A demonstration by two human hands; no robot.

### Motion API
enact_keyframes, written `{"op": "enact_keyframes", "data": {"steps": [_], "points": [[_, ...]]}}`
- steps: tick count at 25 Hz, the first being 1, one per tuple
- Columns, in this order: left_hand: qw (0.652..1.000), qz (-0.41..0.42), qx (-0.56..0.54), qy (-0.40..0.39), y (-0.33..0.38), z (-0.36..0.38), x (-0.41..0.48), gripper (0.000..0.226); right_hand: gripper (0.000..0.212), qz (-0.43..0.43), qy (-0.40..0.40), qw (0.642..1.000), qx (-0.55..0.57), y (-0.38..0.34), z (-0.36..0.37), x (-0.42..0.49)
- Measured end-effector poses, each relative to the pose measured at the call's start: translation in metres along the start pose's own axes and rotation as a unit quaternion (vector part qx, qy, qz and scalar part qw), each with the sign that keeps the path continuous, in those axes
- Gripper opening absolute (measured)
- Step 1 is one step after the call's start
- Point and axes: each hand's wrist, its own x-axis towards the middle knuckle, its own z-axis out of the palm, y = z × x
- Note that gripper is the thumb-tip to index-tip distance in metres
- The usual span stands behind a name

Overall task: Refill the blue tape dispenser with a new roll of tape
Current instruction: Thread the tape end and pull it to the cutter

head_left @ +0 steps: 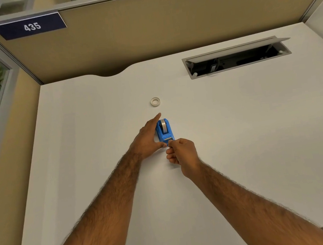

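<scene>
The blue tape dispenser (165, 132) stands on the white desk (239, 133) near its middle, with a roll of tape seated in it. My left hand (148, 139) lies flat against the dispenser's left side, fingers stretched forward, thumb at its near end. My right hand (182, 154) is curled just in front of the dispenser, thumb and forefinger pinched at the cutter end; whether a tape end is between them is too small to tell. A small white ring, a bare tape core or thin roll (155, 102), lies flat on the desk beyond the dispenser.
A cable tray (236, 58) with its lid raised is set into the desk at the back right. Tan partition walls close the desk at the back and left, with a sign (31, 26) reading 435. The desk's front edge runs at the lower right.
</scene>
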Motion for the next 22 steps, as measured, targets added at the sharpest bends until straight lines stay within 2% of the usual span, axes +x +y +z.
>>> {"op": "enact_keyframes", "data": {"steps": [22], "points": [[1.000,0.003,0.017,0.006,-0.012,0.006,0.009,0.105,0.022,0.014,-0.010,1.000,0.012,0.003,-0.003,0.011]]}}
